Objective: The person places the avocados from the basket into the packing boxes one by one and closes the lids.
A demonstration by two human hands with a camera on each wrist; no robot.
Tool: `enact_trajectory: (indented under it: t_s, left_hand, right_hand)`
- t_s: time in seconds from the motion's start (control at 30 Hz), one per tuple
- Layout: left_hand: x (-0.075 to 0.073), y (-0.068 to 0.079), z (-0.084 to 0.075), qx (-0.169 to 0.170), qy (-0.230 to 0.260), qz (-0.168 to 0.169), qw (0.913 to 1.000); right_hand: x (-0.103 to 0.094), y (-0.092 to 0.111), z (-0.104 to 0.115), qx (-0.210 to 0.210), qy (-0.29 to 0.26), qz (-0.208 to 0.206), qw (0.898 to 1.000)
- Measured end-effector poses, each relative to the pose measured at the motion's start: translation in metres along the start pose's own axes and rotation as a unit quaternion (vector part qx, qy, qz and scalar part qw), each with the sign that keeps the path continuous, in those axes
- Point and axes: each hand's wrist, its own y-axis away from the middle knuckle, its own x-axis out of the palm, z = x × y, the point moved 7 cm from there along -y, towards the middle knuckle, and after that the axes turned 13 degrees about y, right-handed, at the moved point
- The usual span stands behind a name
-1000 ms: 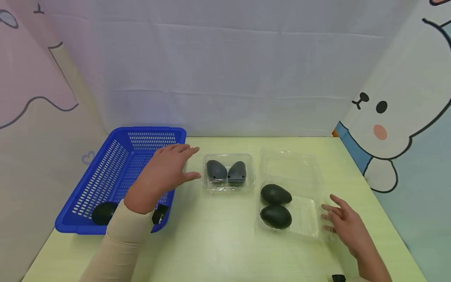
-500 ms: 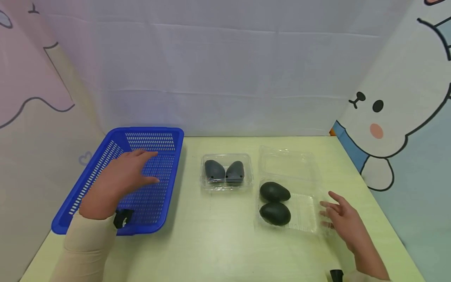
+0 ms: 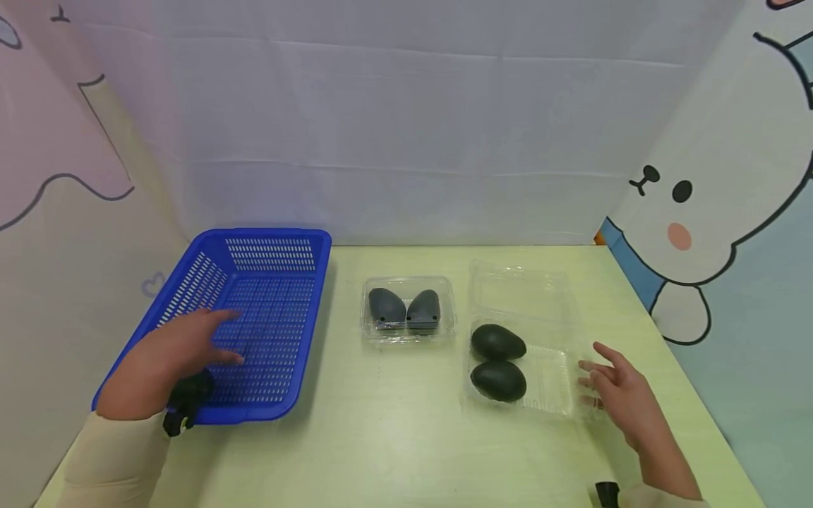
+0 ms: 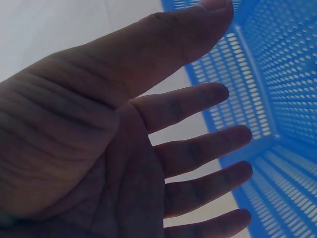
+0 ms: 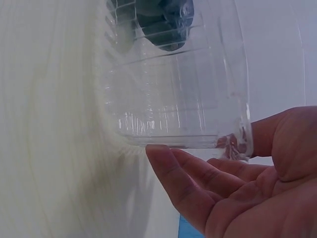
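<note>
My left hand (image 3: 181, 349) hovers over the near left part of the blue plastic basket (image 3: 324, 310), fingers spread and thumb apart, holding nothing. Below its wrist a dark green avocado (image 3: 198, 384) shows in the basket, partly covered by the hand and wrist camera. Two more dark green avocados, a far one (image 3: 498, 342) and a near one (image 3: 498, 381), lie in the left half of a clear plastic clamshell box (image 3: 549, 381), its lid folded back. My right hand (image 3: 625, 398) is at the box's right side, its loosely extended fingertips (image 5: 157, 151) right at the wall.
A second clear box (image 3: 409, 337), with its lid down, stands at the back middle with two dark grey rounded pieces (image 3: 387, 305) inside. A pale cloth wall (image 3: 406, 141) rises behind the table (image 3: 381, 423). Printed cloth hangs at both sides.
My left hand has moved left and toward me, from above the basket's right rim to its near left part. The right hand has stayed beside the lidded box, almost still.
</note>
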Motion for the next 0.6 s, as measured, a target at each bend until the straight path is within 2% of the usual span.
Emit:
enact_trajectory:
  t_s: [0.2,0.4,0.6]
  left_hand:
    - [0.008,0.002,0.009,-0.007,0.014,0.037,0.9992]
    - [0.011,0.010,0.014,-0.001,0.008,0.045,0.9990]
    - [0.016,0.014,0.023,-0.006,0.013,0.046,0.9989]
  right_hand:
    - [-0.001,-0.002,0.000,0.012,0.013,-0.001,1.000]
    - [0.000,-0.001,0.001,0.004,0.000,0.000,1.000]
    - [0.000,-0.002,0.000,0.012,0.014,-0.001,1.000]
